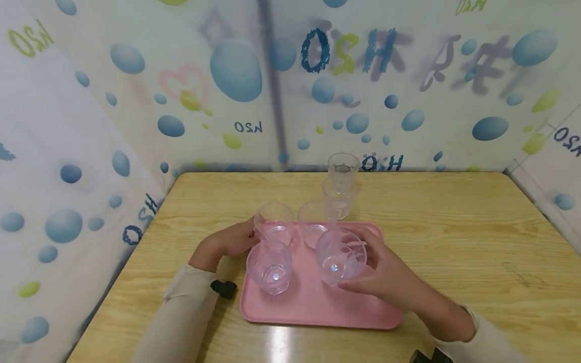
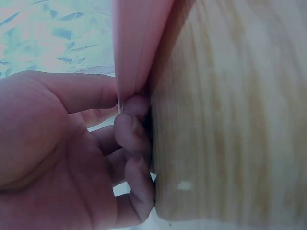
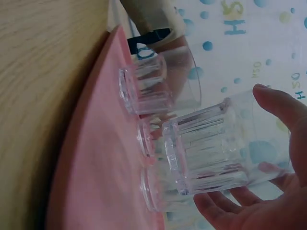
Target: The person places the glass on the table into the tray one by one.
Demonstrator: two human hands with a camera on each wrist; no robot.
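My right hand grips a clear plastic cup between thumb and fingers, over the right part of a pink tray. In the right wrist view that cup is raised off the tray, slightly tilted, its fluted base apart from the surface. At the tray's left edge my left hand holds the rim; the left wrist view has the thumb against the tray and curled fingers at its underside. Three clear cups stand on the tray: front left, back left and back middle.
Behind the tray, two more clear cups overlap in view on the wooden table. A patterned sheet hangs at the table's far edge. Dark wrist devices sit by the sleeves.
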